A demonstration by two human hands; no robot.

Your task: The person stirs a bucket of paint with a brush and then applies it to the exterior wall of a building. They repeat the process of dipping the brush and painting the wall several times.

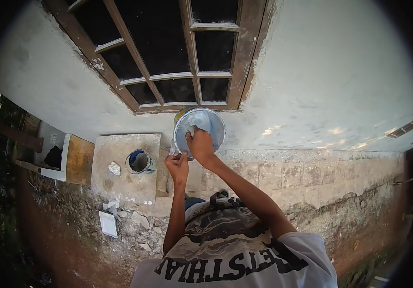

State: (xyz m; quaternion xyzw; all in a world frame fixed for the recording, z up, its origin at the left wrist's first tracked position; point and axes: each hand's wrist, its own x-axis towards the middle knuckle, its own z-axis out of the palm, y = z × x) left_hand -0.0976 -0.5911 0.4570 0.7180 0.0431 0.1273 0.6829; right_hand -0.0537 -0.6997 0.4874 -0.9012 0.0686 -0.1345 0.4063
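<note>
A round bucket (218, 126) with pale whitish-blue contents stands against the wall below the window. My right hand (200, 143) reaches over its near rim, fingers closed on a crumpled, whitish plastic bag (198, 120) inside the bucket. At the bucket's near left rim, my left hand (177, 165) pinches the hanging edge of what looks like the same plastic. A smaller paint-smeared can (140, 162) sits to the left on a concrete slab (120, 185), beside a crumpled white lump (114, 168).
A brown-framed window (168, 77) is set in the pale wall (321, 77) ahead. At far left stands an open box-like cabinet (79, 156). Rubble and a white flat piece (108, 223) lie below the slab. A stone ledge (283, 175) runs right.
</note>
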